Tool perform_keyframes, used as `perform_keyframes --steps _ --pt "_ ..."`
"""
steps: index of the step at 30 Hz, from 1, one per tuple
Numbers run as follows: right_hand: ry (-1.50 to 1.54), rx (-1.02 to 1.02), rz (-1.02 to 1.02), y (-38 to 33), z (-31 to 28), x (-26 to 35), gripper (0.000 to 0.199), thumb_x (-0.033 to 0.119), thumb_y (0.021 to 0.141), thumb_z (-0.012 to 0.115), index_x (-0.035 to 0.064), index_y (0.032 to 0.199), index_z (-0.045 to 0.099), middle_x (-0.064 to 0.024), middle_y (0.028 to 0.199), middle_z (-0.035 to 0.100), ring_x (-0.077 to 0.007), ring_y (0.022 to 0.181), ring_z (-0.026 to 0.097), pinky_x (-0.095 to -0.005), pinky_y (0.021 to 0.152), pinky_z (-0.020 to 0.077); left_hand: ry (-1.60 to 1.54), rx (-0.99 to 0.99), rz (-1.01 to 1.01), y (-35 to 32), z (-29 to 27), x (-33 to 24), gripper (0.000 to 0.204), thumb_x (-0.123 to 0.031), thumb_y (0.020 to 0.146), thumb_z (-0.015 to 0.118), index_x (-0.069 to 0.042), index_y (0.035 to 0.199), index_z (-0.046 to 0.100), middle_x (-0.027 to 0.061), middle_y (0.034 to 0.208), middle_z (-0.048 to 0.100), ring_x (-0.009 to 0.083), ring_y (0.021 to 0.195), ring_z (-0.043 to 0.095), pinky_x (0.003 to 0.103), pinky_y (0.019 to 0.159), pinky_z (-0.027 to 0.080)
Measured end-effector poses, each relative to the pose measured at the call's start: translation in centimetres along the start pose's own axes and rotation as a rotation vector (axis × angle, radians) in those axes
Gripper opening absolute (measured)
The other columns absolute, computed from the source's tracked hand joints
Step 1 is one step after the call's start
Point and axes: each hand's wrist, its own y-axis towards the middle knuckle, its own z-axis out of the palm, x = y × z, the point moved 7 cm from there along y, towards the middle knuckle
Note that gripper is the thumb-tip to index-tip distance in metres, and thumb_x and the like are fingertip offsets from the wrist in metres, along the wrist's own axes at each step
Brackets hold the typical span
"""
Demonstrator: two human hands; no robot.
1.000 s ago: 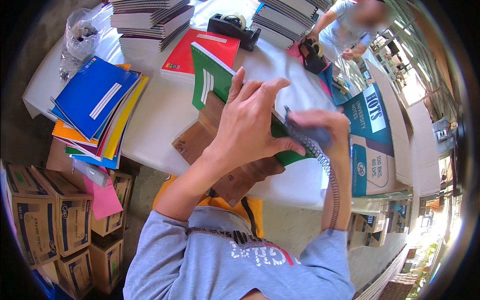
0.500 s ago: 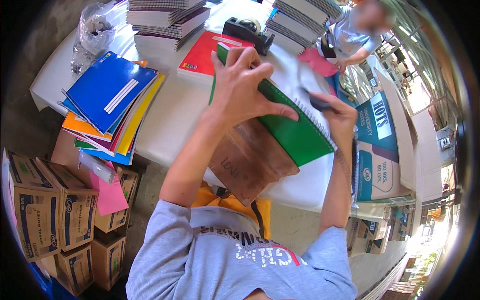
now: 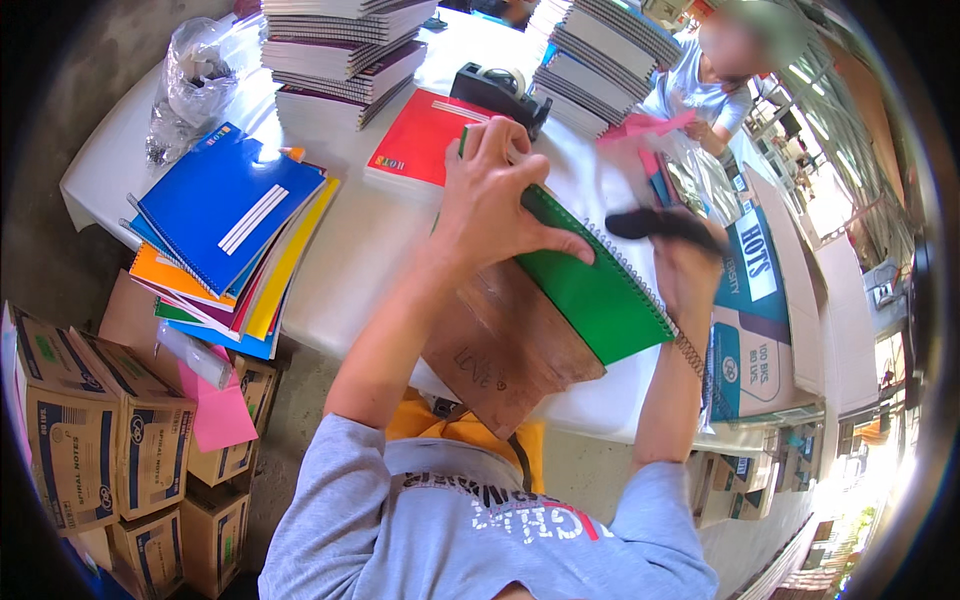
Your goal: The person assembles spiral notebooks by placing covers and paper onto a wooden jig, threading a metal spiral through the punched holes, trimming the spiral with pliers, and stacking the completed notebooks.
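A green spiral notebook (image 3: 580,280) is held up on its edge, tilted, by my left hand (image 3: 500,195), with the thumb on the cover and the fingers over the top. A metal wire coil (image 3: 690,352) runs along the notebook's spine and sticks out past its near end. My right hand (image 3: 690,265) is closed round a dark hand tool (image 3: 650,224), smeared by motion, just right of the spine; I cannot tell its kind. Beneath the notebook lies a brown wooden board (image 3: 500,370), jutting over the table's near edge.
Red notebooks (image 3: 425,135) and a black tape dispenser (image 3: 500,95) lie beyond the hands. A loose notebook pile (image 3: 235,215) sits left, taller stacks (image 3: 345,55) behind. A printed carton (image 3: 765,300) stands right, other cartons (image 3: 150,440) lower left. A person (image 3: 700,95) works at far right.
My right hand has moved the dark tool slightly down and turned it. More of the wire coil now hangs out past the notebook's near end. My left hand keeps its grip.
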Motion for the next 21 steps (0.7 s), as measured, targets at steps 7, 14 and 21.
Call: perform_keyframes --steps 7,14,21 --pt "-0.22 0.27 -0.197 1.2 7.2 3.6 0.029 -0.011 0.069 0.051 -0.0029 0.09 0.069 -0.014 0.085 0.068 -0.0165 0.077 0.064 -0.0244 0.072 0.049 -0.013 0.024 -0.032 -0.4 -0.3 0.8 0.068 -0.06 0.034 0.08 -0.007 0.069 0.056 0.0097 0.106 0.045 0.0317 0.1 0.043 0.042 0.074 0.041" --pt "-0.139 0.122 -0.134 2.2 5.8 1.7 0.025 -0.004 0.07 0.055 -0.0014 0.091 0.069 -0.0145 0.09 0.068 -0.0151 0.081 0.064 -0.0257 0.073 0.0499 -0.005 0.028 -0.087 -0.1 -0.5 1.9 0.071 -0.054 0.033 0.085 -0.004 0.073 0.053 0.0165 0.114 0.038 0.0341 0.102 0.042 0.044 0.082 0.043" --pt "0.249 -0.164 -0.031 2.8 6.5 0.0 0.03 -0.007 0.066 0.056 -0.0053 0.093 0.067 -0.0149 0.092 0.068 -0.0203 0.082 0.065 -0.0267 0.077 0.0488 -0.212 0.005 -0.258 -1.0 -0.7 5.1 0.077 -0.046 0.032 0.09 -0.005 0.085 0.051 0.0152 0.112 0.036 0.0316 0.108 0.036 0.041 0.086 0.04"
